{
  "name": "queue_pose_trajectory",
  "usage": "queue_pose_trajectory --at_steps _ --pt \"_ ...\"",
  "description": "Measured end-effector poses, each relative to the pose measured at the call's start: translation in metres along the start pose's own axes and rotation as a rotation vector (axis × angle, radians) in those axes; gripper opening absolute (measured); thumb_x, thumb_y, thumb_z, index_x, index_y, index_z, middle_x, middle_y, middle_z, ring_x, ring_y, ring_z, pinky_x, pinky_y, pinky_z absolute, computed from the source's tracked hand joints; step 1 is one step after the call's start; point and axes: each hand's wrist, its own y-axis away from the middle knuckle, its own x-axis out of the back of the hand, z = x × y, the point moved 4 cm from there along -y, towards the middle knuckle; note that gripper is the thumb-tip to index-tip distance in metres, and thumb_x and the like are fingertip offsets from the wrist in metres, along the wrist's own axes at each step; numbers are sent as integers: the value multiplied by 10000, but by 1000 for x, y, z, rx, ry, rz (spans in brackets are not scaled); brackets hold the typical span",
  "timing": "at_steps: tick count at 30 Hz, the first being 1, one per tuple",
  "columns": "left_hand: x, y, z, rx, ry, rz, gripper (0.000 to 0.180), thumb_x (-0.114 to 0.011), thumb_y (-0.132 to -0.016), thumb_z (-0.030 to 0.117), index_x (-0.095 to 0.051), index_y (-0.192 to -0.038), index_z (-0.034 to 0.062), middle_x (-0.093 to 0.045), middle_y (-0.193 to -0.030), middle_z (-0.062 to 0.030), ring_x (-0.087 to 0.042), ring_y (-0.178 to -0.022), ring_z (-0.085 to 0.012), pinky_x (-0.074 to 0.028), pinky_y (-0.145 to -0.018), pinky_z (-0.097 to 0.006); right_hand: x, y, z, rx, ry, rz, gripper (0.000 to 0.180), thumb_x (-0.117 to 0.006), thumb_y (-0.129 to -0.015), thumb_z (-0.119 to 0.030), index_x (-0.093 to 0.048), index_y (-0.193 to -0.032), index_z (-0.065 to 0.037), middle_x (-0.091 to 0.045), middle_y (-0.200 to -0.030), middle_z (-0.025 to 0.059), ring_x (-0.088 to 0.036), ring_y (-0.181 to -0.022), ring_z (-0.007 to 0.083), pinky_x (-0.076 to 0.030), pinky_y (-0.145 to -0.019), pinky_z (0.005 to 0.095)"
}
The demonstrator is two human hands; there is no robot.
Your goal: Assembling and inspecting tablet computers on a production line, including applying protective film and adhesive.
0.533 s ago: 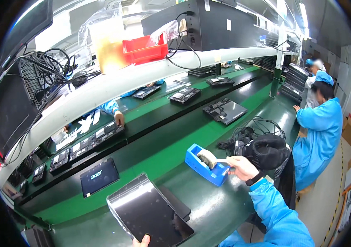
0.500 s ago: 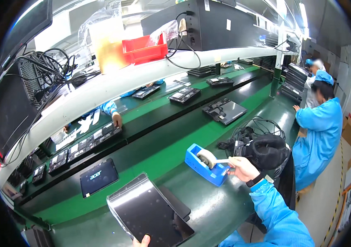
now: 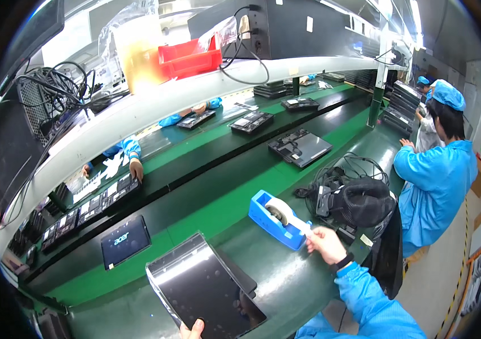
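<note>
Bench: the green work table (image 3: 285,282) runs from about 7 o'clock up to 2 o'clock, with a black conveyor strip beside it carrying dark devices; a co-worker in blue stands at 3 o'clock, well clear of the person's hands
Dark panel: a large glossy panel (image 3: 206,288) sits at 6 o'clock, tilted up on its near edge; judged risk, with only a fingertip hold at the bottom it could tip flat or slide off the table edge
Tape dispenser: the blue dispenser (image 3: 277,217) stands near the centre, toward 4 o'clock, tape roll upright in it; if the pull is sideways it may skid or tip, since nothing pins it down
Left hand: the left hand (image 3: 192,329) shows only fingertips at the bottom rim, touching the panel's lower edge; how firmly it grips I cannot tell
Right hand: the right hand (image 3: 325,244) at 4 o'clock has its fingers pinched onto the tape end (image 3: 306,229) just off the dispenser's cutter; the strip could fold on itself or tear ragged
Change: set against half a second ago, almost nothing has shifted; panel, dispenser and both hands sit in the same places, the right hand perhaps a touch closer to the cutter
</note>
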Motion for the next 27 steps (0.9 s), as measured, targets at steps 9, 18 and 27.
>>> queue_pose_trajectory --at_steps 9,18,27 --pt "-9 -2 6 -22 -73 -62 514 -627 -839 122 -439 -1298 -17 -532 -1229 -94 -519 -1082 -215 -418 -923 -319 -79 70 -61 -69 661 -611 442 -626 -871 -189 -486 -1233 23 -630 -752 64 -582 -693 104 -485 -628 255" --pt "-21 3 7 -27 -85 -80 460 -629 -840 115 -481 -1255 -20 -564 -1174 -89 -550 -1024 -197 -445 -881 -306 -142 105 -30 -29 683 -805 708 -660 -841 -300 -309 -1328 75 -555 -684 66 -543 -638 166 -459 -631 291" --pt "-10 3 3 -66 61 -7 502 -614 -847 90 -424 -1301 -9 -542 -1196 -100 -549 -1032 -219 -464 -874 -318 -98 116 19 -100 272 -31 225 -719 -791 -136 -593 -921 -2 -590 -705 11 -515 -632 42 -435 -545 215"
